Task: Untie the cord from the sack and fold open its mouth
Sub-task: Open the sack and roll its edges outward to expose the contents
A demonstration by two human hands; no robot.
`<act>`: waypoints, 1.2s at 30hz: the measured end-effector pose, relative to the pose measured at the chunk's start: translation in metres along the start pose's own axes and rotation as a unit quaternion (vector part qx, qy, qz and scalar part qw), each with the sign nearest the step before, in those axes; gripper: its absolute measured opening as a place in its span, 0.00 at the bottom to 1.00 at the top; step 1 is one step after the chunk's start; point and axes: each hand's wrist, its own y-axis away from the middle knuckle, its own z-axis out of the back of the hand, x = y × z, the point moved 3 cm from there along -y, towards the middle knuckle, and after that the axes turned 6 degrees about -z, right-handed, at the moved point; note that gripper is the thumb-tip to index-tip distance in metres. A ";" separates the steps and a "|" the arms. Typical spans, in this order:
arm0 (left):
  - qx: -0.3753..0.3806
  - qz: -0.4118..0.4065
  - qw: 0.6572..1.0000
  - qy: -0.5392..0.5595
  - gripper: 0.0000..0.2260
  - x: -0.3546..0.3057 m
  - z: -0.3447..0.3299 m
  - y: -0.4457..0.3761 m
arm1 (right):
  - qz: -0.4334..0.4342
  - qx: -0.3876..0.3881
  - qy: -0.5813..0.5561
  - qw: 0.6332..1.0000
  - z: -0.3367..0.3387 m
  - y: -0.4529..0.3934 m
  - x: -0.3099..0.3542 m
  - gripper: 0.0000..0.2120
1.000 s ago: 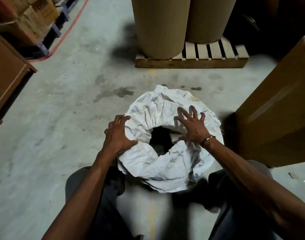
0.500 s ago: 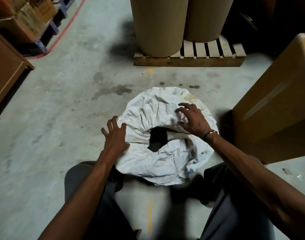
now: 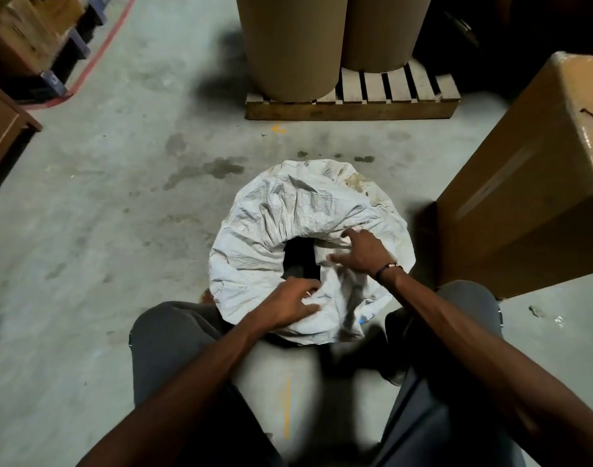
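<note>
A: Sack (image 3: 288,210) stands on the floor (image 3: 119,214) between the person's knees, close in, so both arms reach its rim without leaning.

B: Mouth state?

A: Already open. Dark hole at centre, cloth rolled outward into a thick collar all round. No cord visible anywhere; probably off, or buried in the folds.

B: Hands?

A: Left hand (image 3: 288,305) lies on the near rim, fingers spread over the roll, thumb toward the hole. Grip looks loose, pressing rather than clutching; blurred, so not certain. Right hand (image 3: 362,254) sits on the right rim, fingers curled over the inner edge, seemingly pinching cloth there.

B: Why opposite sides?

A: Likely to keep the collar even: one hand steadies while the other turns more cloth down. The near right flap hangs lower and looser than the far side.

B: Surroundings?

A: Box (image 3: 530,183) close on the right, pallet (image 3: 352,107) with cardboard drums beyond.
</note>
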 end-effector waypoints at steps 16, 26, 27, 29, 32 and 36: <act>0.074 0.088 0.961 -0.252 0.60 0.073 0.103 -0.068 | -0.001 -0.117 -0.014 0.993 0.032 0.017 -0.030 0.15; 0.035 0.162 0.960 -0.225 0.64 0.098 0.168 -0.092 | -0.006 -0.220 -0.006 0.975 0.064 0.010 -0.025 0.13; 0.032 0.155 0.962 -0.222 0.66 0.097 0.161 -0.090 | 0.054 -0.218 -0.017 0.974 0.061 0.009 -0.012 0.13; 0.029 0.142 0.965 -0.221 0.67 0.097 0.150 -0.087 | 0.177 -0.145 -0.010 0.973 0.049 -0.001 0.016 0.11; 0.040 0.155 0.965 -0.209 0.68 0.100 0.137 -0.086 | 0.250 0.039 0.096 0.963 0.023 -0.026 0.041 0.18; 0.036 0.180 0.954 -0.238 0.70 0.100 0.122 -0.081 | 0.194 0.044 0.277 0.940 0.020 -0.060 0.036 0.50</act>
